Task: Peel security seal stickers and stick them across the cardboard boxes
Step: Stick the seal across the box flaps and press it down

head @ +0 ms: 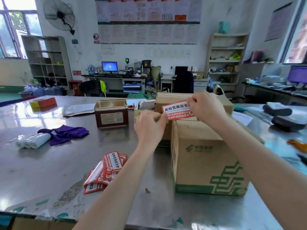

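Keep the security seal sticker (177, 110) taut and level while lowering it, so it bridges the flap seam without creases; judged from its height, it is not yet pressed down. Left hand (150, 125) pinches the sticker's left end; right hand (205, 107) pinches its right end; the sticker spans between them, just above the near cardboard box (204, 156) on the counter (49, 163).

Bare steel table (49, 163) left of box (204, 156)
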Available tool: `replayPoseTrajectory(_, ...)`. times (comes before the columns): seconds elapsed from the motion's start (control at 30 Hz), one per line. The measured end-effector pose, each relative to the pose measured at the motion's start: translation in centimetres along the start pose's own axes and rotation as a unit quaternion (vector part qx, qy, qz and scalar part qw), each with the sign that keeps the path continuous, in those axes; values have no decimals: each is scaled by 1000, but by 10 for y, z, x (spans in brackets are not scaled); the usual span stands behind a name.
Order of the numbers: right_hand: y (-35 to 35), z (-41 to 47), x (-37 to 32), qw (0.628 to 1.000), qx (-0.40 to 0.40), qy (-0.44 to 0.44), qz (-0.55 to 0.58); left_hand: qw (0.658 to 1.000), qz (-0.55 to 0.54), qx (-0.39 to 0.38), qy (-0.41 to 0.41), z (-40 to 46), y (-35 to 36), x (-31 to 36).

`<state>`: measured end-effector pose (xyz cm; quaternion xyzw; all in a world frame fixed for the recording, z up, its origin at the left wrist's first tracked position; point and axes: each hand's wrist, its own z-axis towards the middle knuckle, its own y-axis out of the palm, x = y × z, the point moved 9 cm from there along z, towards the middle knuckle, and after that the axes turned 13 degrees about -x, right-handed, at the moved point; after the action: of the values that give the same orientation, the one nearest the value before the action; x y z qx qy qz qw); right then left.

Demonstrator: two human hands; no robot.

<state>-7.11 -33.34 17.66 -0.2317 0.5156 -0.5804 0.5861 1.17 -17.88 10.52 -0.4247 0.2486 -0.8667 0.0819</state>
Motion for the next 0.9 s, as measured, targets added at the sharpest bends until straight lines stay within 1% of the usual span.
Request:
replayPoseTrajectory(0.1,6,6,24,999,-15,21,39,998,-27,-33,-42,8,18,2)
replayPoseTrajectory(0.23,12,4,40,991,-25,43,127,991,-71,-72,-90,10,31,-1)
replayPoseTrajectory(0.4,15,5,48,984,-12,61,167,977,-135,-98,-136,5,43,-7)
replayPoseTrajectory(0.57,17,10,46,988,-2,41,146,970,-160,-99,-157,3,47,-14)
replayPoseTrajectory(0.9,21,14,48,993,3,39,108,957,-203,-114,-171,-1,59,-23)
